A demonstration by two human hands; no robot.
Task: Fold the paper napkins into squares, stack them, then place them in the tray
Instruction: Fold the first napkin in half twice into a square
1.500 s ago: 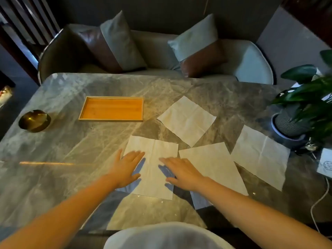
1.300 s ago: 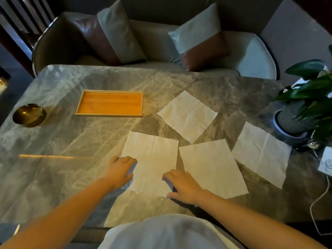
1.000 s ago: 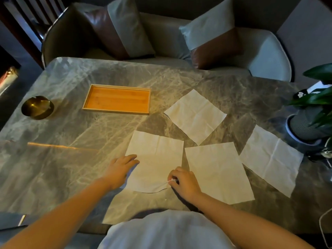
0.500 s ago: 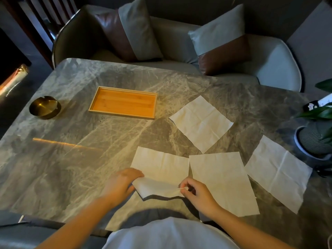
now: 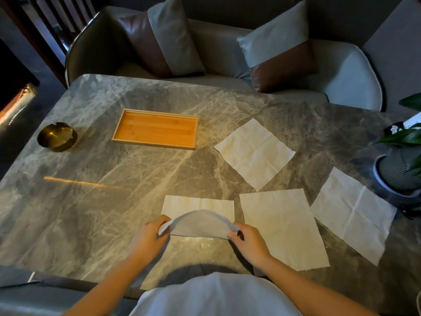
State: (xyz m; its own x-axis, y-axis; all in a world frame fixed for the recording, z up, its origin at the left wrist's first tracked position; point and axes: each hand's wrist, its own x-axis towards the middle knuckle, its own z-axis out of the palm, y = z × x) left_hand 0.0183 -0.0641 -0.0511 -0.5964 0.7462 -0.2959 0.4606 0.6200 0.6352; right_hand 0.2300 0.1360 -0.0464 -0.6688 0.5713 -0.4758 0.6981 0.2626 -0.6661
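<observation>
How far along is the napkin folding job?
Barely begun. Nothing is finished: the tray holds no napkins. In hand: the left hand and right hand lift the near edge of the first napkin. Left: three flat napkins, then stacking.

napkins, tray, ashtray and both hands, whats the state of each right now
napkin being folded: near edge lifted, arched toward far edge
three other napkins: flat, unfolded
tray: empty
ashtray: upright, looks empty
left hand: grip pinching lifted left corner
right hand: grip pinching lifted right corner
</observation>
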